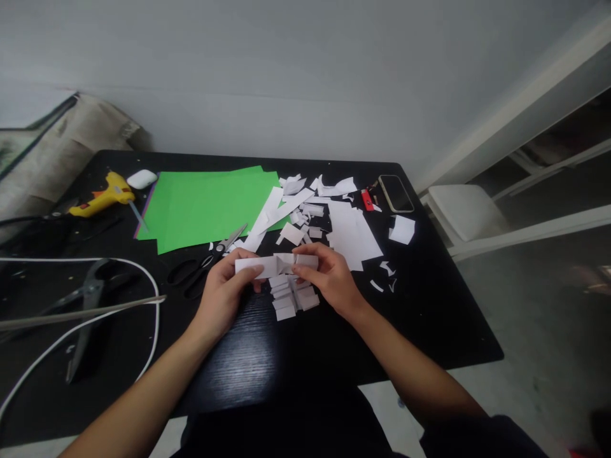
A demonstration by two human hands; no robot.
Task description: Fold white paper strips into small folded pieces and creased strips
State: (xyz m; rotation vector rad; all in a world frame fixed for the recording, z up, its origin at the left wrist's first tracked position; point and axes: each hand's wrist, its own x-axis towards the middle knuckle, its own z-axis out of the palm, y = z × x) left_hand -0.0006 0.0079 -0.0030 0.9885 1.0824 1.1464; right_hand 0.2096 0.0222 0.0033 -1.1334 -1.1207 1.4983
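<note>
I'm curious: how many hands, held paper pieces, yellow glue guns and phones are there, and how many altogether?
Hands: 2 (left hand, right hand)
Held white paper piece: 1
Yellow glue gun: 1
Phone: 1
Total: 5

"Can you read any lettering there?"
"None. The glue gun [114,191] has nothing I can make out."
"The phone [396,193]?"
"Nothing legible on its screen."
"And the red thing [367,200]?"
"Too small to tell."
"The strip [267,262]?"
"No readable words or numbers."
</note>
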